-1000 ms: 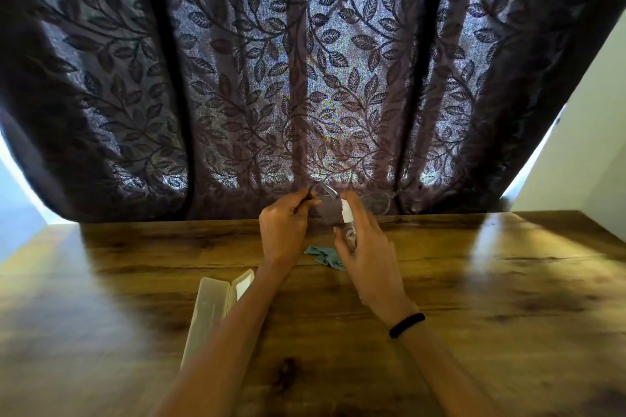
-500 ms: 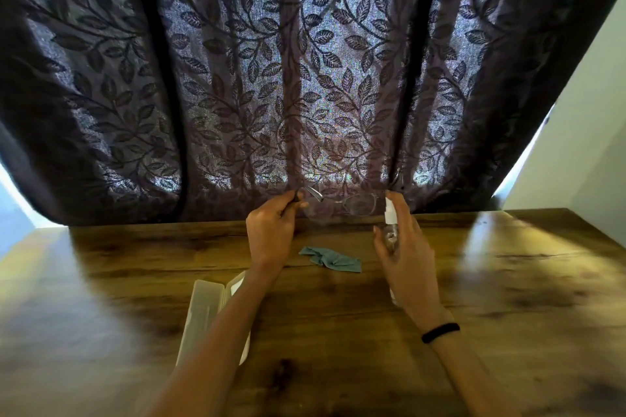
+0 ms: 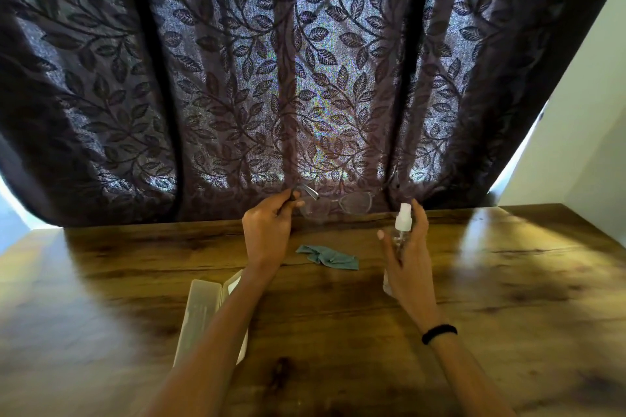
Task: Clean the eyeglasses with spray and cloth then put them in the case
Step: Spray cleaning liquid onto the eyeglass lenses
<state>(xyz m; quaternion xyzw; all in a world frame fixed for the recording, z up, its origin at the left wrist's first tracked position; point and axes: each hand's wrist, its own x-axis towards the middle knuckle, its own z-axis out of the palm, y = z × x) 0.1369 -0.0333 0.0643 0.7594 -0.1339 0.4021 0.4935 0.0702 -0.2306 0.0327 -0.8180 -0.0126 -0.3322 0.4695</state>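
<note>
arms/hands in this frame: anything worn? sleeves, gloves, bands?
Both forearms are bare up to the bottom edge of the frame, no sleeves showing. The left hand has no glove and nothing visible on its wrist. The right hand is also gloveless; a thin black band circles its wrist. No rings or markings can be made out.

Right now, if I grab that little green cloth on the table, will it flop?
Probably yes. The green cloth lies crumpled with soft folds on the table, so it likely droops. It looks thin, so probably very light, and shouldn't roll.
</note>
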